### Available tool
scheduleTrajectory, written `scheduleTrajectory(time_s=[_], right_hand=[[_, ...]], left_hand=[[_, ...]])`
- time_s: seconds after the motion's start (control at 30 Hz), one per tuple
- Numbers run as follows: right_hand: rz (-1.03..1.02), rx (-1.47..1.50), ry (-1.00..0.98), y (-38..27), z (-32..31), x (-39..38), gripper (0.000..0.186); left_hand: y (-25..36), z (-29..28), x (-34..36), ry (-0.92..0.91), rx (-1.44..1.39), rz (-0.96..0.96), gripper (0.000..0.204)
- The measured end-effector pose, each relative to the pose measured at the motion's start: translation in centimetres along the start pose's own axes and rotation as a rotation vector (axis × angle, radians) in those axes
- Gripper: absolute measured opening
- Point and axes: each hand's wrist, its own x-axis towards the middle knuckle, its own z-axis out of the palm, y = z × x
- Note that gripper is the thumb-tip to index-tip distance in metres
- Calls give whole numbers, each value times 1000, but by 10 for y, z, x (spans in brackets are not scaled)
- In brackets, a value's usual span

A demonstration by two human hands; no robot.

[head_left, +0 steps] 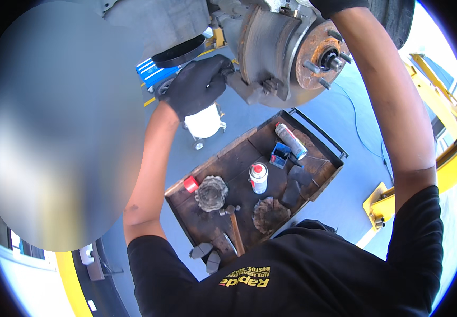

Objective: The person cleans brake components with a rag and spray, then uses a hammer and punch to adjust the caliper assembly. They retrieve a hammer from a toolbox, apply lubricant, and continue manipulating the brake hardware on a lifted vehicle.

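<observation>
A brake disc (271, 39) with a rusty hub face (309, 50) and bare wheel studs hangs at the top of the head view. My left hand (199, 84), in a black glove, is beside the disc's lower left. Its fingers are curled closed against the inner end of a metal brake bracket (255, 91); what they pinch is hidden. Above the hub, my right hand (339, 4), also black-gloved, is mostly cut off by the upper edge. Its fingers do not show, so I cannot tell what it touches.
A dark tray cart (228, 145) below holds spray cans (258, 178), a blue box (280, 154), a hammer (235, 228), brake pads (202, 250) and a red cap (190, 184). A yellow lift arm (397, 201) stands right; a blurred grey shape (59, 127) fills the left.
</observation>
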Motion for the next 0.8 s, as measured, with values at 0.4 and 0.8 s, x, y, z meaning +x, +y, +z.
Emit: scheduleTrajectory(time_s=[0.4,0.8], right_hand=[[82,79,-7,-72,-65,-16,24],[-368,-728,-989,-151,52,-116,24]], left_hand=[[-9,48,-38,209,-1315,-411,45],[-44,33,-33,180,-270,-91,27]])
